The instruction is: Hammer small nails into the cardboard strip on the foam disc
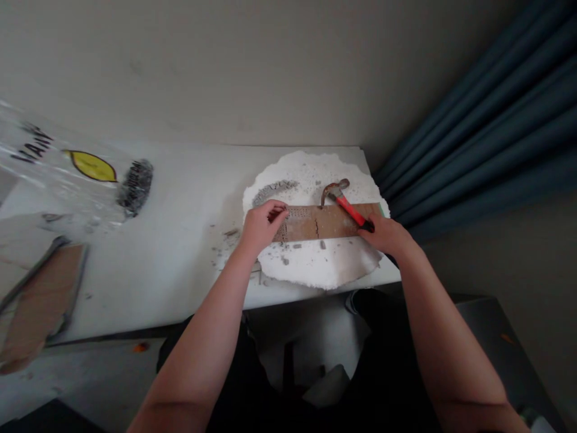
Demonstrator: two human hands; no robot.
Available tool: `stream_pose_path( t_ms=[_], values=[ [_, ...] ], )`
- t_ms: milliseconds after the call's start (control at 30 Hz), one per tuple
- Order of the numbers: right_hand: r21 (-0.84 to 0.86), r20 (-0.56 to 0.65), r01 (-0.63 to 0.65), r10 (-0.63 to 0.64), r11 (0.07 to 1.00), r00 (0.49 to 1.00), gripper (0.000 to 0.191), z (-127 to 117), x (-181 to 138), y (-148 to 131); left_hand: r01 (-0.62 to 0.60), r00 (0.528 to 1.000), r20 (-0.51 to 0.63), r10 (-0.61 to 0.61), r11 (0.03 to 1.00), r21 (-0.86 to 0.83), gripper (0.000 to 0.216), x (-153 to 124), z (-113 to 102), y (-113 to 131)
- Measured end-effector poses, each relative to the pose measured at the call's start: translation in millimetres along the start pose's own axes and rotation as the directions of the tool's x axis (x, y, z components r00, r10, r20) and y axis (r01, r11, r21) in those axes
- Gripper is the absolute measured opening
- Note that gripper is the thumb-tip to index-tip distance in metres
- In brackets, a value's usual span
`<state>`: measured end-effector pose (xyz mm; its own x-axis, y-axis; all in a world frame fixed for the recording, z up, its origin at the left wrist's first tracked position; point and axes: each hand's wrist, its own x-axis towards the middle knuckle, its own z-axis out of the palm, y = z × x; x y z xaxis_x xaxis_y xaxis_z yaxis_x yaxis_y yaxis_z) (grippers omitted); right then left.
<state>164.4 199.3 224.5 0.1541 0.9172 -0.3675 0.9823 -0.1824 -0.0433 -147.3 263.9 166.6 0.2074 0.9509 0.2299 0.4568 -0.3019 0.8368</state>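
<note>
a: left hand pinches something tiny at the left end of the wooden strip — too small to tell, maybe a nail. right hand is wrapped tight round the red-handled hammer, head hanging over the strip's top edge.

b: where's the strip sit?

a: flat across a ragged white foam slab at the right end of the white tabletop, close to the front edge. long side runs left-right.

b: tips for the hit?

a: my call — keep the pinched bit upright, fingertips low and out of the hammer's line, start with light taps. the foam is soft, so the strip could bounce or tilt.

b: strip looks?

a: brown, thin, rows of small holes dotting the left part, a dark crack near the middle. grey crumbs scattered around it on foam and tabletop. clear plastic bag lies well apart, far left.
</note>
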Motion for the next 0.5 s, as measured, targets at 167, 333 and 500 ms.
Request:
stream_pose_path(
  t_ms=[167, 333, 500],
  values=[
    [0.0, 0.007, -0.003, 0.003, 1.0, 1.0, 0.041, 0.5, 0.6, 0.2, -0.011, 1.0, -0.001, 0.011, 0.998, 0.054, 0.01, 2.0, 4.3, -5.0],
    [0.012, 0.002, 0.009, -0.009, 1.0, 1.0, 0.041, 1.3, 0.8, 0.9, -0.008, 1.0, -0.006, 0.008, 0.998, 0.057, 0.009, 1.7, 4.6, -4.4],
    [0.031, -0.013, 0.006, -0.006, 0.999, 1.0, 0.039, 3.3, 1.7, 2.0, -0.017, 1.0, 0.0, 0.017, 0.999, 0.044, 0.009, 1.3, 5.0, -4.5]
  ],
)
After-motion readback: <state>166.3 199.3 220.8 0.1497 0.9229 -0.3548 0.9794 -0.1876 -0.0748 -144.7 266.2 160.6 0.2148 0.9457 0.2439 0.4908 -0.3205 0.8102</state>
